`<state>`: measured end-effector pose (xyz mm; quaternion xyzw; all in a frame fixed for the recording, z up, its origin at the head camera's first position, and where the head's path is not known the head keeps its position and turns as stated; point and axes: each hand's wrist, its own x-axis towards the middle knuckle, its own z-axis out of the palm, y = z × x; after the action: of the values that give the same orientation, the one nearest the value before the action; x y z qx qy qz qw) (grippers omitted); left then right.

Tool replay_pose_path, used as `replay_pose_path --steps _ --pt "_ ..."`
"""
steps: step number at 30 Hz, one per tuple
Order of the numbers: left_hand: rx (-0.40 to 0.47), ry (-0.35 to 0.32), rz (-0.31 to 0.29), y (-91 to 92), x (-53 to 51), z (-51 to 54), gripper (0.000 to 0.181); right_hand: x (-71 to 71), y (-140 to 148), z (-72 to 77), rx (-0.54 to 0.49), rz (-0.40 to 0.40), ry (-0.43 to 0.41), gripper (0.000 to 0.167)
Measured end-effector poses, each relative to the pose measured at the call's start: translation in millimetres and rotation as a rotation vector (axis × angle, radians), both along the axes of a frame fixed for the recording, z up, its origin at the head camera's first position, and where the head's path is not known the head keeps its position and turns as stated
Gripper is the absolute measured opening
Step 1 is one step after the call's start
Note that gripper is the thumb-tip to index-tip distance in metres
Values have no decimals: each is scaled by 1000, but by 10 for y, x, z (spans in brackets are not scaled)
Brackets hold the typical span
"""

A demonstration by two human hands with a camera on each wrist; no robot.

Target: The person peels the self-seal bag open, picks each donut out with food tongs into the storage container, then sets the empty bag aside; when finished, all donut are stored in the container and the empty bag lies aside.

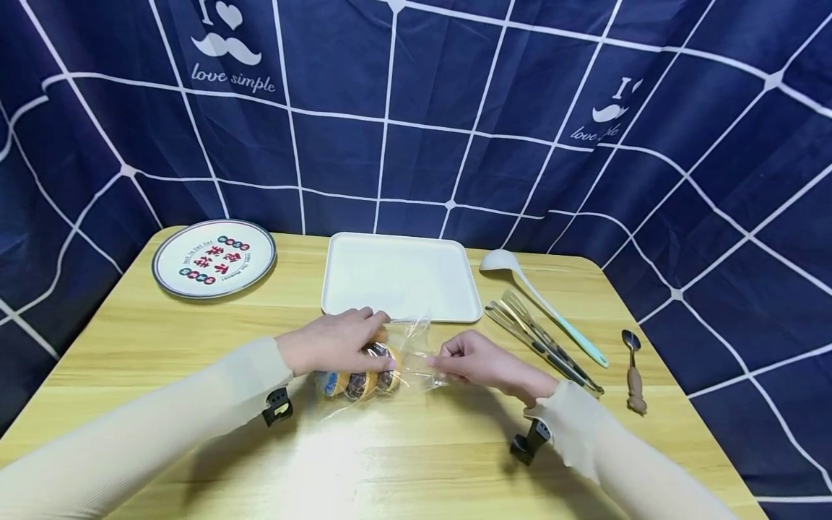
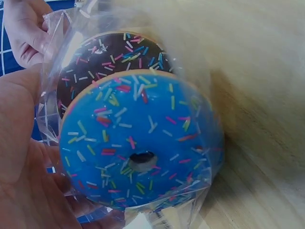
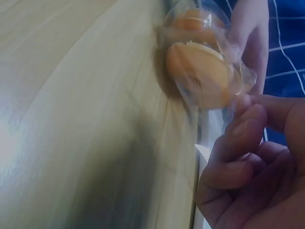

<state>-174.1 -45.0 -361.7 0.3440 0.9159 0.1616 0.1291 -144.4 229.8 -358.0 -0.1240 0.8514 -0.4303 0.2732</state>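
A clear plastic bag (image 1: 414,345) lies over the table in front of the person, with a row of ring doughnuts (image 1: 360,385) standing on edge inside it. The left wrist view shows a blue-iced doughnut (image 2: 109,143) with coloured sprinkles, and behind it a chocolate-iced doughnut (image 2: 114,59). The left hand (image 1: 338,344) grips the bagged doughnuts from above, thumb on the near side. At the bag's right end, the right hand (image 1: 477,367) pinches the loose film between thumb and forefinger. Plain tan undersides of doughnuts (image 3: 202,74) show in the right wrist view.
A white rectangular tray (image 1: 399,278) lies just beyond the hands. To the left is a round printed plate (image 1: 217,263). On the right lie a ladle (image 1: 542,300), metal tongs (image 1: 542,339) and a small spoon (image 1: 633,368). A dark blue checked cloth (image 1: 338,152) hangs behind the table.
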Motion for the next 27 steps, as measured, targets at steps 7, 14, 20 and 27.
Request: replay_pose_path --steps 7,14,20,27 --pt "14 -26 -13 -24 -19 6 80 -13 214 -14 3 28 -3 42" --pt "30 -33 -10 -35 -8 20 74 -6 426 -90 20 62 -70 49" --pt "29 -20 -19 -27 -12 29 72 -32 485 -77 35 44 -58 52" --pt "39 -23 -25 -12 -14 25 76 -73 449 -61 56 -48 282 19"
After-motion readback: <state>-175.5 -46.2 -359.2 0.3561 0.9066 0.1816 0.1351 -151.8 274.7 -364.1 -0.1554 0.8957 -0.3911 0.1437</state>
